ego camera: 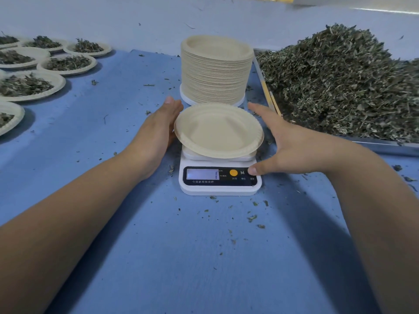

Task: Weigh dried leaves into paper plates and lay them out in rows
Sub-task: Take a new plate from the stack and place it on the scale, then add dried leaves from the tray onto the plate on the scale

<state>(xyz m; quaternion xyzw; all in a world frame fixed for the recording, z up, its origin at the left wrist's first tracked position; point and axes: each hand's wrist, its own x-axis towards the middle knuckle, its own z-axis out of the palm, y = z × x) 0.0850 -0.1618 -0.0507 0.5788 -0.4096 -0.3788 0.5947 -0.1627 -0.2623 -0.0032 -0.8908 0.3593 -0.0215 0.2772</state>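
A white kitchen scale sits on a blue cloth with one empty paper plate on its platform. The left hand, fingers straight, lies just left of the scale, close by the plate's rim. The right hand spreads to the scale's right, thumb on the end button, holding nothing. Behind the scale stands a stack of plates; right of it, heaped dried leaves; far left, filled plates. The plate looks light and flimsy, best lifted by opposite rims. The leaves look brittle, suited to gentle pinches.

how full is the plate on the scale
Empty: the paper plate sitting on the scale shows a bare inside, with nothing in it.
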